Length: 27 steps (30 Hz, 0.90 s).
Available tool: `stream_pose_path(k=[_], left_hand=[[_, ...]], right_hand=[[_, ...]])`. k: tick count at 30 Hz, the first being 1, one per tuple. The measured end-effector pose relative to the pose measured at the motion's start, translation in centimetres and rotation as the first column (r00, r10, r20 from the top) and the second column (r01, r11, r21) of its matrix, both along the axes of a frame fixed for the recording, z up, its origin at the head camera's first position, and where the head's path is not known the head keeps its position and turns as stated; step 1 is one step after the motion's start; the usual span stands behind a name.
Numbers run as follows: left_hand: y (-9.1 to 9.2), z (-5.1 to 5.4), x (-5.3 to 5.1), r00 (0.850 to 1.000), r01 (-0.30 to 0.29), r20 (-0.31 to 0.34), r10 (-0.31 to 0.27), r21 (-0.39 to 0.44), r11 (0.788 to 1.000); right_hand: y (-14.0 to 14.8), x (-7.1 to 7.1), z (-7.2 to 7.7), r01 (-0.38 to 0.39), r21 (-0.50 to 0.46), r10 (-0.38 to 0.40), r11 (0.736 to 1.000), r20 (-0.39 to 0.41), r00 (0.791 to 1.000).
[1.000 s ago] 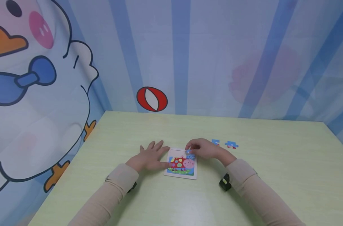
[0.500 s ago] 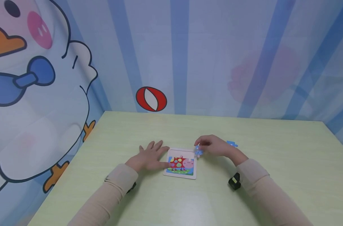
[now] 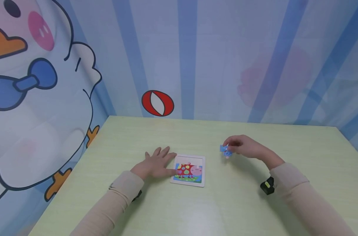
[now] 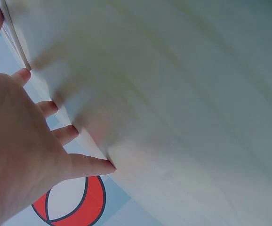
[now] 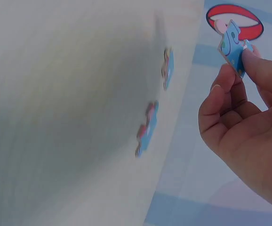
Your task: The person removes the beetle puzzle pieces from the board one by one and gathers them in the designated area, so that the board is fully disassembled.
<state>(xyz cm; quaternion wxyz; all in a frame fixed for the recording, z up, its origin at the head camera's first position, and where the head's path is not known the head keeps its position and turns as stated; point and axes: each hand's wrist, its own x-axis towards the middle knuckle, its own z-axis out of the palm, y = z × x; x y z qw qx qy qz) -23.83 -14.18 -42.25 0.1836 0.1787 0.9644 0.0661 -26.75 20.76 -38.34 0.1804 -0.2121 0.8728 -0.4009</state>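
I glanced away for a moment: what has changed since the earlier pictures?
The right hand moved to the right and slightly farther out, away from the puzzle tray's top right corner, taking along the blue puzzle piece it pinches. The left hand stayed spread at the tray's left edge, and the tray stayed put.

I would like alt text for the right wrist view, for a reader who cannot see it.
A person's right hand pinches a blue puzzle piece above a pale tabletop. Two other pieces lie apart on the tabletop, with a blue-and-white backdrop behind.
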Motion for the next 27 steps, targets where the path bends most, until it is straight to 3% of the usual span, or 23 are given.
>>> stream_pose_path(k=[8, 14, 27], left_hand=[[-0.1, -0.1, -0.1, 1.0, 0.003, 0.002, -0.003, -0.002, 1.0], [-0.1, -0.1, 0.0, 1.0, -0.001, 0.006, 0.001, 0.0, 1.0], [-0.1, 0.1, 0.1, 1.0, 0.007, 0.004, -0.007, 0.003, 1.0]], right_hand=[[3.4, 0.2, 0.3, 0.052, 0.046, -0.049, 0.998, -0.052, 0.997], [5.6, -0.1, -0.3, 0.096, 0.084, -0.088, 0.992, -0.091, 0.992], [8.9, -0.6, -1.6, 0.182, 0.149, -0.169, 0.972, -0.096, 0.981]])
